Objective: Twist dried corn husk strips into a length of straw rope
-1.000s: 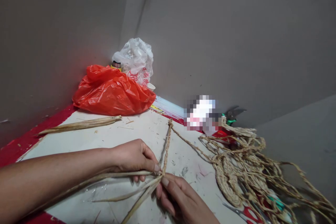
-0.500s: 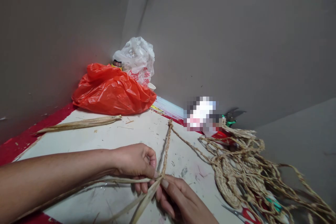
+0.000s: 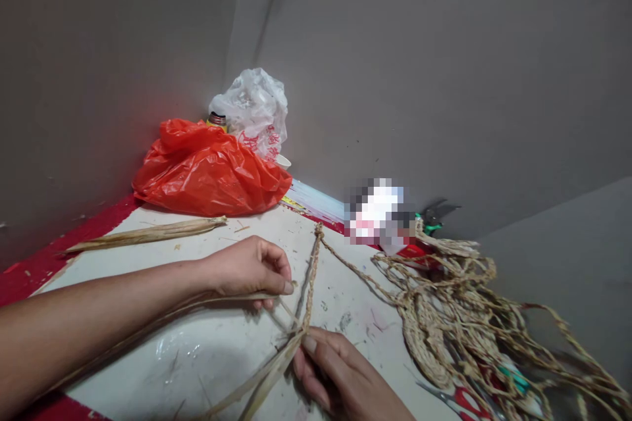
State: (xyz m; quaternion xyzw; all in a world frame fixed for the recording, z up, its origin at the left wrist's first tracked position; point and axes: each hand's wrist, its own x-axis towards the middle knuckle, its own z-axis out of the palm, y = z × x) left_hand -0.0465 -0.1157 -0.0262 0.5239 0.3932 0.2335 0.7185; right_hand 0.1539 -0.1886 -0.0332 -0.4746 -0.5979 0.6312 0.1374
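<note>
Two bare hands work at the end of a plait of dried plant fibre. The right hand point(image 3: 340, 375) is closed on the near end of a braided straw cord point(image 3: 312, 276), its thumb pressed on top just where the plait stops. From under that thumb, loose strands point(image 3: 266, 375) fan out toward the person, down and to the left.

Just above and left of this pinch, the left hand point(image 3: 247, 268) is also closed. Its thumb and forefinger nip a single dried leaf strand point(image 3: 207, 304), which trails back beneath the hand and alongside the forearm.

The cord runs straight away from the pinch across a white work surface point(image 3: 197, 355) to a knot at its far end. To the right of both hands lies a tangled heap of braided cord point(image 3: 444, 302), with red-handled scissors point(image 3: 461, 400) partly under its near edge.

Beyond the left hand lies a bundle of dried leaves point(image 3: 148, 233). Farther off, in the corner of the walls, a red plastic bag point(image 3: 212, 168) sits with a white plastic bag point(image 3: 257, 112) behind it.
</note>
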